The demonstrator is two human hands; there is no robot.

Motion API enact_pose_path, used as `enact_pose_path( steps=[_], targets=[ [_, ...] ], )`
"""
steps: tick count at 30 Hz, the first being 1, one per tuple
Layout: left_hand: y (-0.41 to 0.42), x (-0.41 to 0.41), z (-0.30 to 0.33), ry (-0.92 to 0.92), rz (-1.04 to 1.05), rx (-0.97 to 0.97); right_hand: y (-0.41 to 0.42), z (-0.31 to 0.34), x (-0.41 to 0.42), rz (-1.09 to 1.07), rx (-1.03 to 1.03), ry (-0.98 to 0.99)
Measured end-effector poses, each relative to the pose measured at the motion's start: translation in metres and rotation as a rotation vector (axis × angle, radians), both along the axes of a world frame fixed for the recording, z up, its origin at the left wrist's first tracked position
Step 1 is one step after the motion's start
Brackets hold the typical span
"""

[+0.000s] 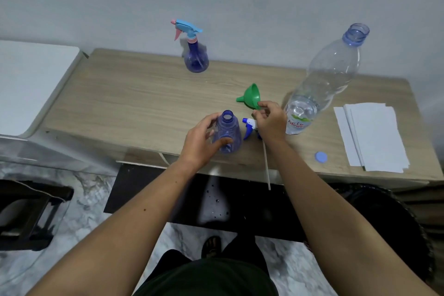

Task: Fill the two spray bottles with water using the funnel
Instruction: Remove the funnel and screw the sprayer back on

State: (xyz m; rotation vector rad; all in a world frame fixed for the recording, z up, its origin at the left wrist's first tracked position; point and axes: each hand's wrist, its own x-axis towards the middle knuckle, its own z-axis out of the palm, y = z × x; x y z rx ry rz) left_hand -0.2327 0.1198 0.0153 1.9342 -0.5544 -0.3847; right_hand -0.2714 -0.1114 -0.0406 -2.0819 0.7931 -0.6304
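My left hand grips an uncapped, see-through purple spray bottle standing upright near the table's front edge. Its blue-and-white trigger head lies on the table right beside it, with its white dip tube sticking out over the edge. My right hand rests over that head and pinches the rim of the green funnel, which lies on its side. A second purple spray bottle with a blue-and-pink head stands closed at the back. A large open water bottle, about a quarter full, stands to the right.
The water bottle's blue cap lies near the front edge. A stack of white paper sheets sits at the right end of the wooden table. A white surface adjoins the table on the left. The wall is right behind.
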Motion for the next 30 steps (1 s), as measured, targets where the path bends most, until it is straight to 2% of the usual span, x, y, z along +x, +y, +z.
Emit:
enact_pose_path(
  steps=[6, 11, 14, 22, 30],
  targets=[
    [0.003, 0.000, 0.001, -0.011, -0.022, -0.008, 0.011, 0.006, -0.040, 0.024, -0.028, 0.034],
    [0.004, 0.001, -0.001, -0.021, -0.040, -0.016, 0.018, 0.000, -0.061, 0.180, -0.055, 0.222],
    [0.005, 0.001, -0.001, -0.032, -0.047, -0.026, 0.019, -0.003, -0.064, 0.175, -0.094, 0.277],
    [0.004, 0.002, -0.003, -0.053, -0.067, -0.037, 0.023, 0.018, -0.069, 0.142, -0.026, 0.177],
    [0.004, 0.005, -0.008, -0.037, -0.049, -0.043, 0.029, 0.074, -0.072, 0.082, 0.228, -0.027]
  ],
)
